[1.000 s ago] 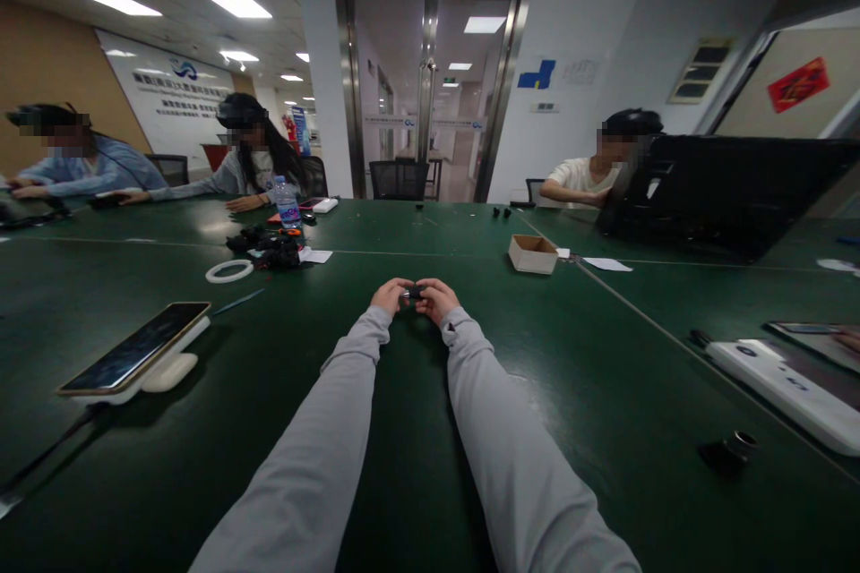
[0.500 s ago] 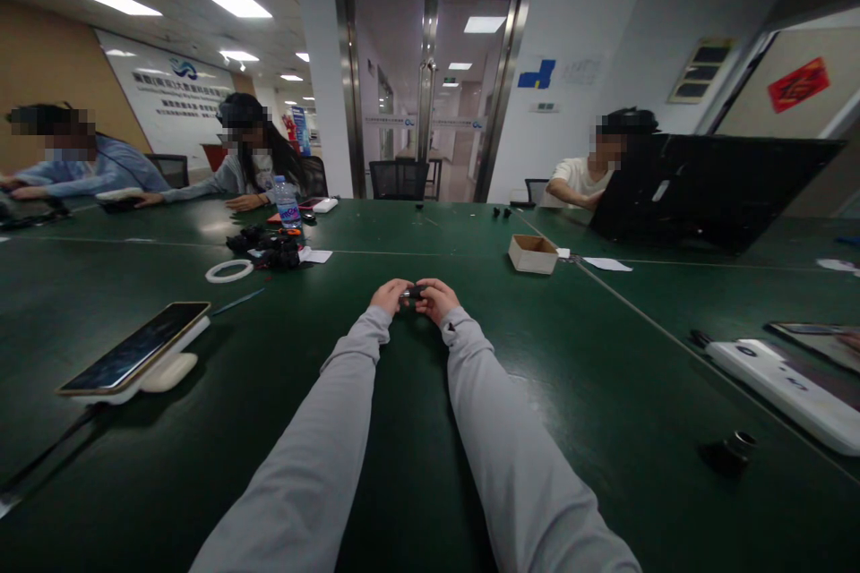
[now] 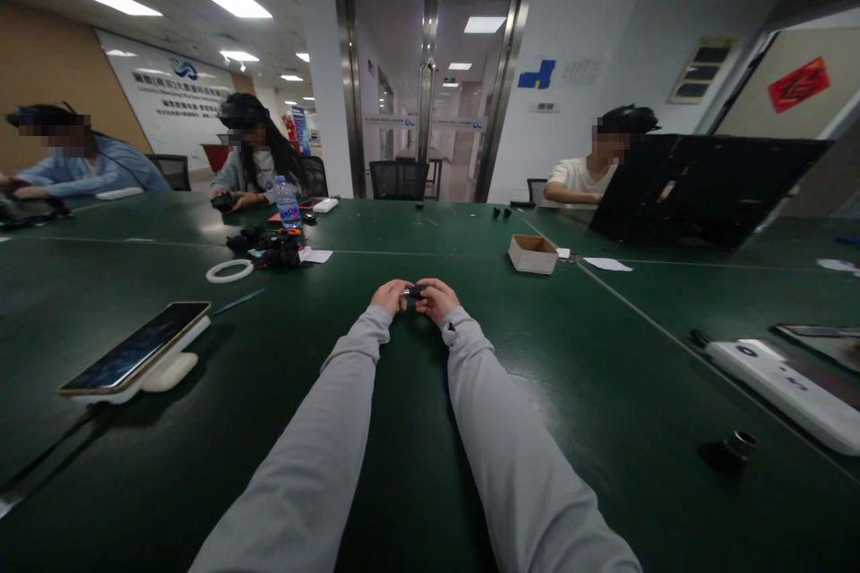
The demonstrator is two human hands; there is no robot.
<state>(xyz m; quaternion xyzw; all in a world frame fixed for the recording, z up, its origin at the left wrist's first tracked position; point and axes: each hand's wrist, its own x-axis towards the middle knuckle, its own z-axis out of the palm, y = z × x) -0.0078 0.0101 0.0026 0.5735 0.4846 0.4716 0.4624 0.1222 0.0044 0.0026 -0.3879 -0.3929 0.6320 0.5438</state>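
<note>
Both forearms stretch forward over the dark green table [image 3: 417, 430]. Between my hands is a small black piece with a silver end [image 3: 415, 292], too small to name its kind. My left hand [image 3: 388, 295] pinches it at the silver end on the left. The fingers of my right hand [image 3: 439, 298] are closed around its black part on the right. Fingertips cover some of the piece. Nearer me on the right, a short black fitting with a silver rim [image 3: 737, 448] lies on the table.
To the left lie a phone [image 3: 141, 349] on a white stand, a white ring [image 3: 229, 271] and a black cable bundle [image 3: 265, 246] near a bottle [image 3: 288, 204]. An open box [image 3: 533, 256] stands right of my hands. A large black screen [image 3: 705, 192] and a white device [image 3: 786, 389] are farther right.
My hands stay in place, with a slight shift at the black piece. Across the table, one person has drawn a dark object closer; the black screen at right has shifted slightly.
</note>
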